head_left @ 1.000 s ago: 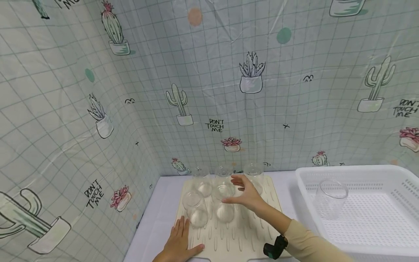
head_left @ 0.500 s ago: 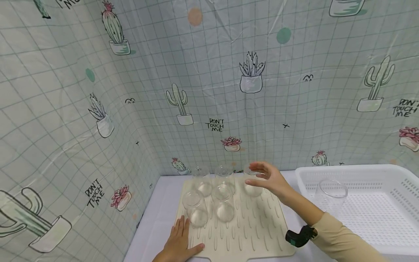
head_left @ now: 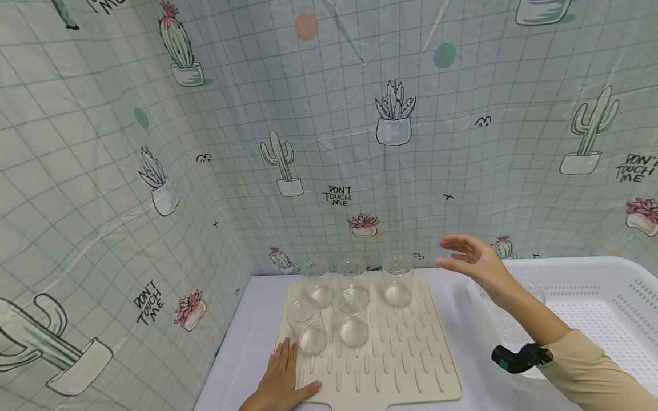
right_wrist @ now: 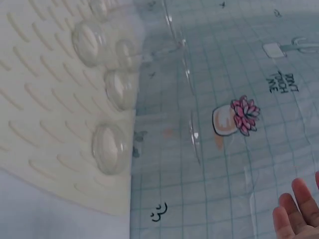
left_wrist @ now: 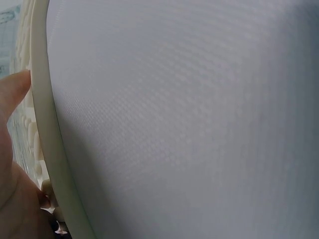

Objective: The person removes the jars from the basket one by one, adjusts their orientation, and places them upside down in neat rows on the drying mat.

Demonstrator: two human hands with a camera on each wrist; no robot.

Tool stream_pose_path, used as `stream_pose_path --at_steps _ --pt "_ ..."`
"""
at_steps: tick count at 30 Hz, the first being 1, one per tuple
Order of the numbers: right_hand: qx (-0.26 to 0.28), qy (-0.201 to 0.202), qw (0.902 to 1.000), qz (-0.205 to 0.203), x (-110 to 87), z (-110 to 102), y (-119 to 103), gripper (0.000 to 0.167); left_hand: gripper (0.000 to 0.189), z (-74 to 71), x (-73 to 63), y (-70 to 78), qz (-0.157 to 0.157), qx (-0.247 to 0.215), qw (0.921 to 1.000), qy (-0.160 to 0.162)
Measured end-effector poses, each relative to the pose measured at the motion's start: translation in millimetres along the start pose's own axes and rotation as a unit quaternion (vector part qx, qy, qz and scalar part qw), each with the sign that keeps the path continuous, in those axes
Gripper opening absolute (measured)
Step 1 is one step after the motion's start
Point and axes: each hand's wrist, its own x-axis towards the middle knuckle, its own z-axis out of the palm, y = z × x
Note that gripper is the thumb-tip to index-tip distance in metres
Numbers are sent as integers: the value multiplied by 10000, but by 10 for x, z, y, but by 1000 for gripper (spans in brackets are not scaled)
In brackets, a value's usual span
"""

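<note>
Several clear cups stand on a cream ridged drying mat (head_left: 380, 365). Three form the back row: a left cup (head_left: 317, 288), a middle cup (head_left: 352, 273) and a right cup (head_left: 398, 285); two more, a front left cup (head_left: 307, 328) and a front middle cup (head_left: 351, 322), stand nearer. My left hand (head_left: 280, 377) rests with fingers extended on the mat's left edge, beside the front left cup. Held in the air right of the cups, my right hand (head_left: 478, 264) has loosely bent fingers and grips nothing; its fingers (right_wrist: 296, 211) show in the right wrist view.
A white perforated basket (head_left: 591, 268) stands at the right. One more clear cup (head_left: 532, 290) is in it, partly hidden by my right forearm. A cactus-print curtain (head_left: 329, 114) hangs behind and left of the table (head_left: 241, 342).
My right hand has moved right and up, from beside the front middle cup, past the back right cup, to near the basket's corner. The left hand and the cups have stayed put.
</note>
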Motion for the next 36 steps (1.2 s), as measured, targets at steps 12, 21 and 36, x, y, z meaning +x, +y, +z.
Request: stream_pose_path --at_steps 12,21,36 --pt "-786 498 9956 93 -144 -534 153 43 106 -11 8 1 -5 26 10000 -5" --pt "-1124 823 9901 140 -229 -828 286 40 104 -29 -9 12 8 82 10000 4" --pt "-1184 413 9918 263 -390 -1171 668 43 103 -9 -8 17 81 109 9999 58"
